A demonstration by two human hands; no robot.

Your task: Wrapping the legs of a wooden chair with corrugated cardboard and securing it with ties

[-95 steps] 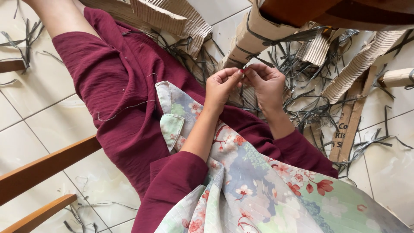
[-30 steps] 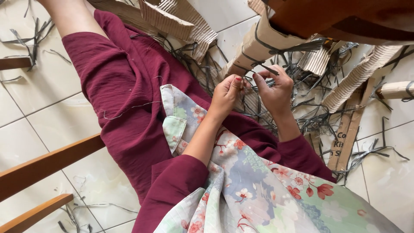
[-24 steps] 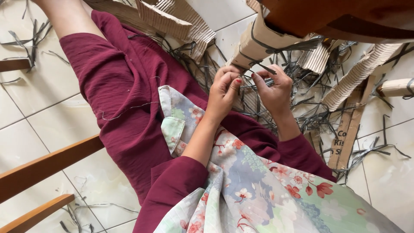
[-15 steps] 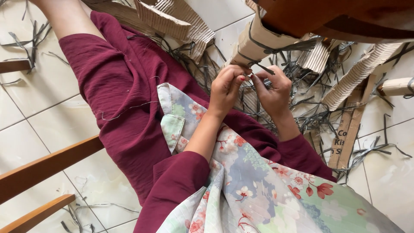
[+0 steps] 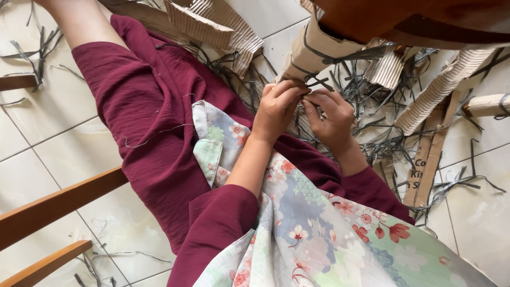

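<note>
we see the left hand (image 5: 276, 106) and right hand (image 5: 329, 114) meeting just below a rolled cardboard bundle (image 5: 313, 50), the fingers of both pinched together on a thin dark strip (image 5: 317, 83) at the bundle's lower end. the bundle's long axis runs on a slant from the hands up and right, under a brown wooden chair (image 5: 425, 21). loose dark strips (image 5: 372, 143) and corrugated cardboard pieces (image 5: 212, 24) litter the tiled floor (image 5: 42, 138) around the maroon trousers (image 5: 154, 122).

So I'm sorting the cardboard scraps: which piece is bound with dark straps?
The smooth brown cardboard piece just above both hands, left hand and right hand; dark straps cross it. The corrugated pieces nearby lie loose.
</note>
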